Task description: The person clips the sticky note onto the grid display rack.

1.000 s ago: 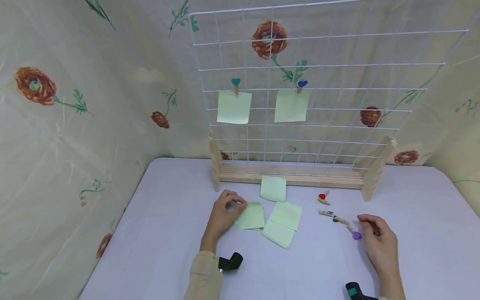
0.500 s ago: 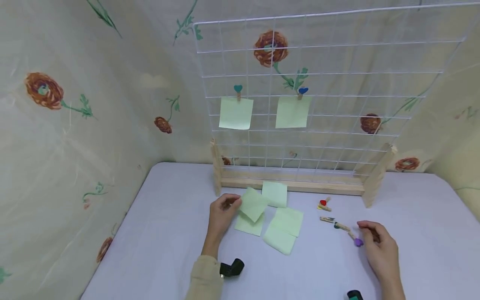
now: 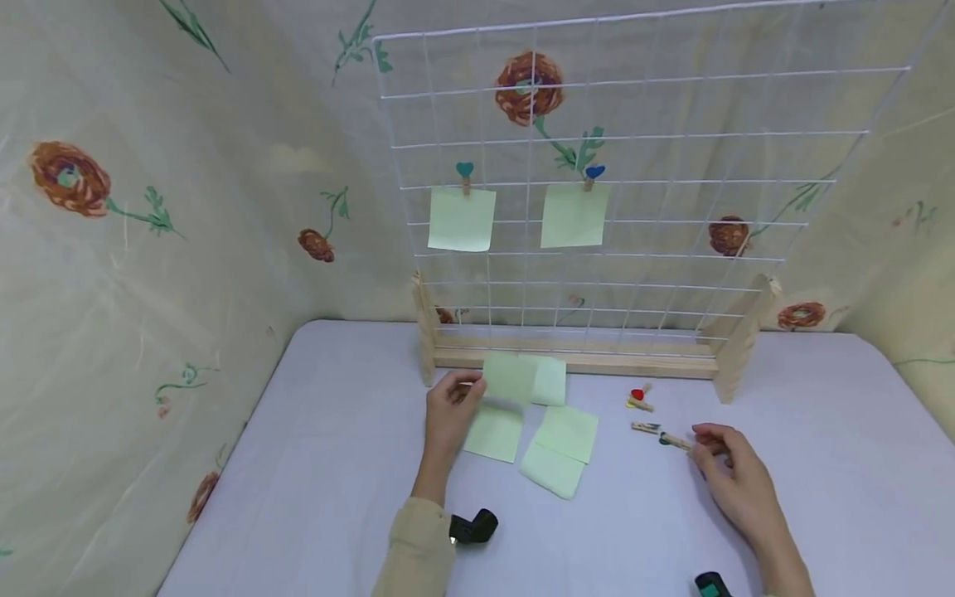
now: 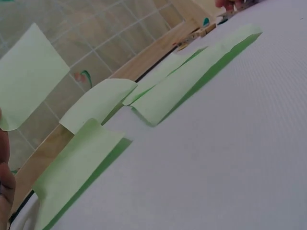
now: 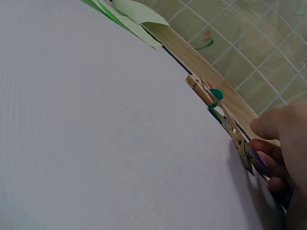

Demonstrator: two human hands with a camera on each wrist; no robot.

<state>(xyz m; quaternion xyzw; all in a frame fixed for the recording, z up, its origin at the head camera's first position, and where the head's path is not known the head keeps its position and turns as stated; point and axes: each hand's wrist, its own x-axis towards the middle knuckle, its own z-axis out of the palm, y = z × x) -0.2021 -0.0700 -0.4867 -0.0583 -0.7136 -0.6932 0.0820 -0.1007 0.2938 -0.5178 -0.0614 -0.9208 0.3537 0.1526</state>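
My left hand (image 3: 452, 414) pinches a pale green sticky note (image 3: 511, 377) by its left edge, lifted above the table; it also shows in the left wrist view as a raised note (image 4: 31, 79). Beneath it lies another green note (image 3: 496, 433). My right hand (image 3: 739, 473) is at a wooden clothespin with a purple heart (image 5: 258, 157). Its fingers are at the heart, while the thumb stays apart from the pin. In the head view that hand hides the purple heart. A row of clothespins (image 3: 676, 441) runs to the left of the fingers.
A white wire grid (image 3: 525, 282) in a wooden stand (image 3: 619, 363) rises at the back. Two notes hang there, one under a teal heart clothespin (image 3: 466, 174), one under a blue heart clothespin (image 3: 592, 176). More notes (image 3: 559, 456) and a red heart clothespin (image 3: 637, 395) lie on the table.
My left hand has lifted a note from the table and moved it up toward the grid's base. My right hand has shifted left, onto the purple heart clothespin.
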